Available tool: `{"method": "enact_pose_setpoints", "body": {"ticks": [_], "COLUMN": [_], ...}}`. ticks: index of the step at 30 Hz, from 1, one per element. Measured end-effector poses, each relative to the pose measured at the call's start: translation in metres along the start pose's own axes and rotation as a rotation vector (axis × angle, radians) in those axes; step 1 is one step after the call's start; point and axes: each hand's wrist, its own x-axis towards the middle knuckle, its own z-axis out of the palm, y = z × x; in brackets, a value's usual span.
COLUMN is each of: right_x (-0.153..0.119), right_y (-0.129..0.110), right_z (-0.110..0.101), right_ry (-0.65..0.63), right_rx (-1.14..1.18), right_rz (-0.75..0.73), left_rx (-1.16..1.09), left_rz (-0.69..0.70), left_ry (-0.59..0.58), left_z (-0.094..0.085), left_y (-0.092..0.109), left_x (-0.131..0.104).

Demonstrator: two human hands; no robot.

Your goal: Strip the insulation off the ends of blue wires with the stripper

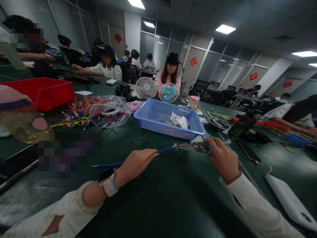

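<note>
A blue cable (165, 149) passes through my left hand (136, 165), whose fingers are closed round it. One cable end sticks out to the left above the green table. At the other end, bare copper strands (175, 145) fan out. The jaws of the grey wire-stripping pliers (196, 147) point left at these strands; whether they touch is too small to tell. My right hand (223, 158) is wrapped round the pliers' handles.
Beyond my hands stands a blue basket (168, 132) with white crumpled paper and scraps. A red bin (47, 94), copper bundles (86, 104) and bagged wires (111, 114) lie left. Right are a white power bank (289, 198) and a metal bowl (219, 124). Several people sit around.
</note>
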Motion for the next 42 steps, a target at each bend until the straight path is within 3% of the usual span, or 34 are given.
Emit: {"method": "enact_pose_setpoints", "body": {"ticks": [20, 25, 30, 37, 42], "right_x": [0.002, 0.009, 0.030, 0.046, 0.039], "right_y": [0.000, 0.010, 0.030, 0.041, 0.045], "right_z": [0.000, -0.004, 0.000, 0.018, 0.025], "right_ry": [-0.019, -0.024, -0.021, -0.245, -0.255], "right_rx": [-0.023, -0.034, -0.137, -0.142, 0.041], "right_rz": [-0.005, 0.087, 0.269, 0.341, 0.384], "left_rx": [0.011, -0.001, -0.013, 0.013, 0.018], "left_rz": [-0.022, -0.087, -0.098, -0.070, -0.066], "left_ry": [-0.024, -0.041, -0.073, -0.107, -0.120], "left_z": [0.000, -0.003, -0.003, -0.003, -0.003], "left_y": [0.001, 0.003, 0.003, 0.003, 0.004], "left_x": [0.001, 0.001, 0.001, 0.001, 0.002]}}
